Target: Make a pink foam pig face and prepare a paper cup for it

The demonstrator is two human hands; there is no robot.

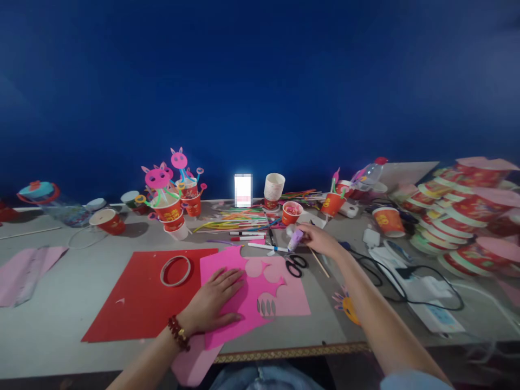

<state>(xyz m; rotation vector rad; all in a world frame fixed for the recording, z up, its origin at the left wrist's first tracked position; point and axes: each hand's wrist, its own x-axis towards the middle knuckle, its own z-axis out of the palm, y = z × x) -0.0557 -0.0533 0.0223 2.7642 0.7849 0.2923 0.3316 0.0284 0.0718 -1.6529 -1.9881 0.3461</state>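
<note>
My left hand (219, 300) lies flat, fingers stretched out, on a hot pink sheet of paper (239, 325) with curved pieces cut from its right edge. Under that sheet is a light pink sheet (294, 298). Several small grey ovals (266, 307) show near the cut edge. My right hand (320, 238) reaches forward, its fingers closed on what looks like a purple glue stick (296, 240). Just below it lie black-handled scissors (296, 265), their blades partly hidden. Beside the glue stick, a white marker (268, 247) rests on the table.
A red sheet (150, 298) with a tape ring (175, 271) lies left. Cups with pink paper figures (168, 208), coloured sticks (239, 219) and a cup stack (274, 189) stand behind. Rightward are cables (400, 298), a power strip (436, 317) and piled red cups (467, 216).
</note>
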